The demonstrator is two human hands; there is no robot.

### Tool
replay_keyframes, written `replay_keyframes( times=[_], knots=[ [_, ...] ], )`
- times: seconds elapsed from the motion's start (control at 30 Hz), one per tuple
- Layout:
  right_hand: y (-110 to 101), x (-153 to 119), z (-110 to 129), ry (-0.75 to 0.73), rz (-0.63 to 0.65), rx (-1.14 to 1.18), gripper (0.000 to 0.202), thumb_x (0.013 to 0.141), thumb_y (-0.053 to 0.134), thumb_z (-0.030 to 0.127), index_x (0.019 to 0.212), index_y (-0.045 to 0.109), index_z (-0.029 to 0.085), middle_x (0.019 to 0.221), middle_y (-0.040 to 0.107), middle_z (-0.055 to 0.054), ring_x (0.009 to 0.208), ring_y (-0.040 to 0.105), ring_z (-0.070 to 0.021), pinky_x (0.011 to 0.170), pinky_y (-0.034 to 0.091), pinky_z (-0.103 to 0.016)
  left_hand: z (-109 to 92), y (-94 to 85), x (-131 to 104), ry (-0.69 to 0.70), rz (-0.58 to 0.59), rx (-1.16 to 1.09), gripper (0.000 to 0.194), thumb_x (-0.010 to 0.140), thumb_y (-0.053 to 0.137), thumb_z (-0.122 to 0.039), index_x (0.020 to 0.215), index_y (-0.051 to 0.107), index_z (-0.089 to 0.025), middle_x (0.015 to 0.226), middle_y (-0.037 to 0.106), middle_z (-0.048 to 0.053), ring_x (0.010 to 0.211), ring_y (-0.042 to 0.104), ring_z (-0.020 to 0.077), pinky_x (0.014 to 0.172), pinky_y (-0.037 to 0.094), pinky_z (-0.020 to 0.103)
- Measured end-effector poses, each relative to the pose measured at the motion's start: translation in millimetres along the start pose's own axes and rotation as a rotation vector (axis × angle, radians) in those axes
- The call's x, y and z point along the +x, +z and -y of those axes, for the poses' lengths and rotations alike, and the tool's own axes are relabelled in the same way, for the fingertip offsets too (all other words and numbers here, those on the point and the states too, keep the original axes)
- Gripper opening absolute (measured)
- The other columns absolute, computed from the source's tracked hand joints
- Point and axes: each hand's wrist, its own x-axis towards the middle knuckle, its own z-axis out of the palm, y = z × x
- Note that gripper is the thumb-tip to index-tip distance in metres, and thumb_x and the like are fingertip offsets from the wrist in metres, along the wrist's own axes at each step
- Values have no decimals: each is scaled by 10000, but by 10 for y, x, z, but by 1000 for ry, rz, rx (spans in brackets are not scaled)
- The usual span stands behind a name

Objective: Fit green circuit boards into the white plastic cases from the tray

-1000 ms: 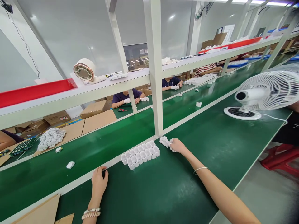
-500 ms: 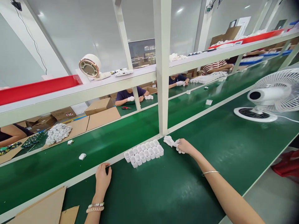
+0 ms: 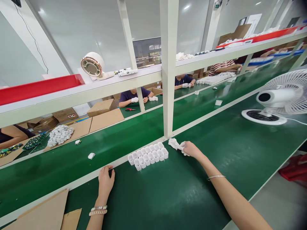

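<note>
At the near left, flat cardboard (image 3: 43, 209) is being borne by the green tabletop (image 3: 153, 198). On the left wrist, beaded bracelets (image 3: 98, 210) are being worn, and the left hand (image 3: 106, 179) is being rested at the table's far edge, half open, its thumb spread from loosely curled fingers, with nothing being seen in its grasp. On the right forearm a thin bangle (image 3: 216, 177) is being worn. By the right hand (image 3: 189, 149), crumpled white fabric (image 3: 173, 143) is being gripped at its right end between closed fingers; its left end is being laid near the foot of a pale post (image 3: 168, 95). Between the hands, just left of the fabric, white cups (image 3: 151, 157) are being kept upright in two rows, set close together along the pale rail (image 3: 120, 162). Farther right, the tabletop is also being occupied by a white fan (image 3: 275, 95). Beyond the rail, small white pieces, one at the left (image 3: 91, 156) and another at the right (image 3: 218, 102), are being carried on the green belt (image 3: 134, 134). On the far side, a heap of white parts (image 3: 59, 134) is being held on cardboard at the left, while small white items are being handled by a co-worker in dark blue (image 3: 129, 96). Above, a red tray (image 3: 43, 89) and a handheld fan (image 3: 92, 65) are being supported by a shelf (image 3: 144, 78).
</note>
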Motion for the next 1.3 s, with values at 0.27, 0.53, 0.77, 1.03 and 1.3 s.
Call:
replay_keyframes(
  times=[0.27, 0.53, 0.77, 1.03, 1.3],
  knots=[
    [-20, -51, 26, -44, -30, -52, 240, 931, 556, 329, 1077, 604, 145, 991, 645, -46, 788, 631, -137, 696, 550, -305, -7, -1, 3, -12, -6, -15, 291, 836, 407, -397, 953, 563, -181, 1006, 616, 118, 1008, 558, 310, 930, 430, 504],
    [-29, -48, 16, -89, -23, -88, 229, 935, 550, 326, 1058, 607, 141, 956, 649, -36, 760, 631, -129, 686, 548, -299, -12, -2, -2, 1, -18, -8, 285, 838, 403, -401, 938, 561, -186, 990, 619, 112, 983, 574, 306, 912, 441, 493],
    [-17, -60, 17, -101, -14, -118, 243, 934, 550, 331, 1079, 602, 142, 985, 649, -43, 794, 636, -141, 719, 549, -322, 2, 6, -7, -7, -3, -6, 299, 844, 399, -398, 959, 559, -173, 1005, 617, 122, 999, 566, 311, 918, 439, 504],
    [5, 17, -30, -82, -11, -129, 254, 934, 546, 348, 1074, 606, 144, 1001, 647, -48, 815, 634, -147, 731, 546, -328, -15, -5, -5, -14, -15, -90, 284, 842, 440, -388, 969, 565, -168, 996, 611, 127, 1007, 561, 326, 944, 420, 540],
    [61, 99, -66, -62, -17, -127, 257, 940, 534, 373, 982, 609, 131, 817, 638, -2, 629, 598, -97, 598, 522, -259, -215, 21, -45, 42, 76, -216, 306, 910, 459, -405, 1113, 531, -186, 1125, 587, 104, 1083, 568, 253, 967, 461, 444]
  ],
)
